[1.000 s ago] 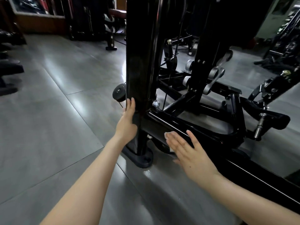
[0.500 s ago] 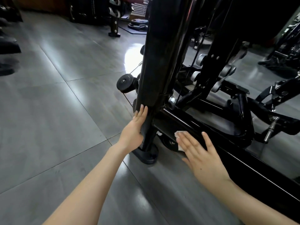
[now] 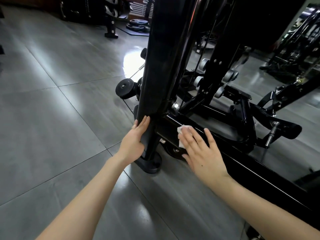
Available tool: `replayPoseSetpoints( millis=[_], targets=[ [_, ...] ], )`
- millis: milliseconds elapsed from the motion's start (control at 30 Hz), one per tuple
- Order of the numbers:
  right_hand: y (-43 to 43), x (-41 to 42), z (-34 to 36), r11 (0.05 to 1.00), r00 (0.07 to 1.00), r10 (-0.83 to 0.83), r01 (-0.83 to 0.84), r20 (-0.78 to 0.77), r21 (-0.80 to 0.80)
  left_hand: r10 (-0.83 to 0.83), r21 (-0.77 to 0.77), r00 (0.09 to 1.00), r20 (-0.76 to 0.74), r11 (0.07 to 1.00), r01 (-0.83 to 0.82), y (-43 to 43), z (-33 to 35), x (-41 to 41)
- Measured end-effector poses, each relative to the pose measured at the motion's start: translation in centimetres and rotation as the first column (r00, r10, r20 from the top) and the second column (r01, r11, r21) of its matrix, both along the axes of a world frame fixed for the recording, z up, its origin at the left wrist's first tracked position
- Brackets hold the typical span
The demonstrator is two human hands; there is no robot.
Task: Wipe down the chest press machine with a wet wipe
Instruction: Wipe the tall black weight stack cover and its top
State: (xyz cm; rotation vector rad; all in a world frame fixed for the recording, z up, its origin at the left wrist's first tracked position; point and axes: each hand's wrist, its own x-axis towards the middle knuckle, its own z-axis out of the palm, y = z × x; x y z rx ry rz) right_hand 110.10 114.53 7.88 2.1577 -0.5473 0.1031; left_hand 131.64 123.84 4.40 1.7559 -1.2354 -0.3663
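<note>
While the left hand (image 3: 134,143) rests against the left side of the black upright post (image 3: 155,75) of the chest press machine (image 3: 216,75), fingers straight and close together, the right hand (image 3: 202,153) lies flat with its 5 fingers spread, pressing a white wipe (image 3: 181,130) onto the low frame bar (image 3: 245,166) just right of the post. Only 1 crumpled corner of the wipe shows past the fingertips. The post's foot (image 3: 149,164) stands on the grey tiled floor (image 3: 52,118). Weight plates (image 3: 138,25) lie far behind.
</note>
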Motion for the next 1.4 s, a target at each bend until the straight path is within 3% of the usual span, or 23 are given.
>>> replayPoseSetpoints(
  millis=[167,400,567,800,967,1067,1133,1233,1400],
  targets=[
    [0.6,7.3,2.3,0.952,0.967,-0.103,0.028,0.233,0.304,0.016,0.003,1.000,-0.024,1.000,-0.016,0.0,0.9,-1.1],
    [1.5,5.3,1.8,0.925,0.947,-0.210,0.112,0.242,0.364,0.043,0.041,0.999,-0.007,0.998,-0.043,0.7,2.4,-2.6],
    [1.2,7.9,3.1,0.888,0.945,-0.213,0.081,0.250,0.452,0.041,0.028,0.995,0.092,0.999,-0.044,0.9,3.7,-3.3],
    [3.1,-7.5,0.1,0.909,0.901,-0.312,0.191,0.301,0.371,-0.052,-0.033,0.957,0.286,0.997,0.064,0.1,5.2,-7.1],
    [4.7,-22.1,0.0,0.822,0.723,-0.561,0.428,0.404,0.376,-0.130,-0.071,0.883,0.450,0.981,0.181,-1.3,6.4,-12.1],
    [5.0,-23.2,0.7,0.774,0.644,-0.630,0.473,0.434,0.422,-0.199,-0.044,0.813,0.548,0.963,0.265,-1.9,7.3,-14.9],
    [4.2,-20.1,1.0,0.793,0.674,-0.603,0.452,0.426,0.407,-0.223,-0.018,0.785,0.579,0.958,0.285,-2.1,7.9,-16.5],
    [2.8,-16.0,0.9,0.863,0.812,-0.477,0.359,0.337,0.356,-0.257,0.000,0.775,0.578,0.949,0.315,-2.0,8.4,-18.5],
    [3.6,-21.9,0.8,0.920,0.915,-0.355,0.305,0.192,0.246,-0.334,0.027,0.659,0.674,0.902,0.430,-1.8,8.2,-21.1]
  ],
)
